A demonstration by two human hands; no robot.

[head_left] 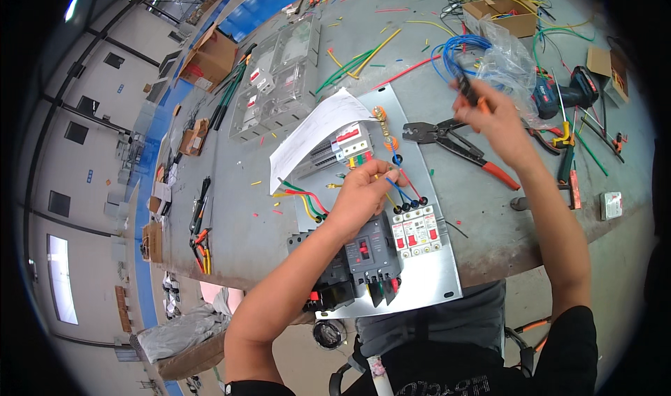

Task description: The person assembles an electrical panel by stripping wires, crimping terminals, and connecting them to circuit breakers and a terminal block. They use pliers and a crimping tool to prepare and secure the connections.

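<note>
On the metal mounting plate (437, 270) in front of me, my left hand (363, 197) is pinched over thin wires. A blue wire (398, 188) shows at its fingertips. These wires run down into a row of small white circuit breakers (415, 232) with red switches. Raised to the right, my right hand (495, 120) grips a black-and-orange hand tool (467, 87); its exact kind is unclear. Below my left wrist sits a large dark moulded-case breaker (363, 250). A white breaker with a red switch (351, 137) lies partly under a curled paper sheet (318, 127).
Crimping pliers (451, 144) with red-tipped handles lie right of the plate. Beyond are a coil of blue wire (461, 45), a clear plastic bag (504, 64) and a cordless drill (566, 92). Transparent meter enclosures (276, 95) stand at the left; wire offcuts litter the grey table (231, 179).
</note>
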